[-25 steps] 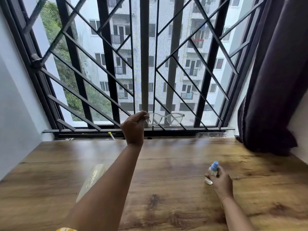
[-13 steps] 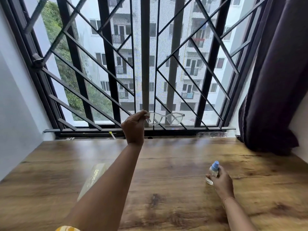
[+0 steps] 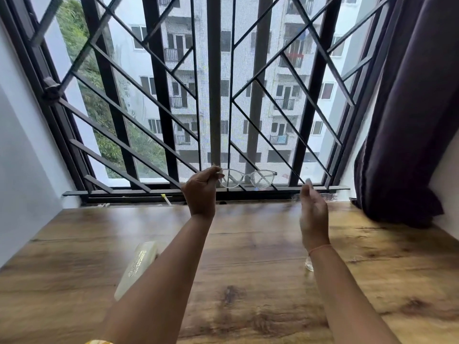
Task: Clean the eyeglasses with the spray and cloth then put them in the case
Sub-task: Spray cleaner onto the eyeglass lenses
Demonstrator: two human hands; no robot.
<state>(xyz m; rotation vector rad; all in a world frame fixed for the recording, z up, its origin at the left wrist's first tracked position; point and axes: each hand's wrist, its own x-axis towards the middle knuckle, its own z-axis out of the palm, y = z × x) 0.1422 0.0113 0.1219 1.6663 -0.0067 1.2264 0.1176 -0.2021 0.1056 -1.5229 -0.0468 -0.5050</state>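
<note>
My left hand (image 3: 201, 192) pinches the clear-framed eyeglasses (image 3: 247, 178) by their left end and holds them up in front of the window bars, lenses facing me. To the right of the glasses, my right hand (image 3: 313, 214) is raised with straight fingers and holds nothing; it is blurred. On the table the spray bottle (image 3: 308, 265) shows only its clear base, with the rest hidden behind my right wrist. A pale yellowish case with printed text (image 3: 139, 266) lies on the table at the left, partly covered by my left forearm. I see no cloth.
The wooden table (image 3: 248, 281) runs up to a window with a black metal grille (image 3: 213, 95). A dark curtain (image 3: 407, 120) hangs at the right and bunches on the table's far right corner. A white wall (image 3: 22, 157) borders the left.
My right hand has let go of the spray bottle and risen from the table toward the glasses. The left hand still holds the glasses in the same place.
</note>
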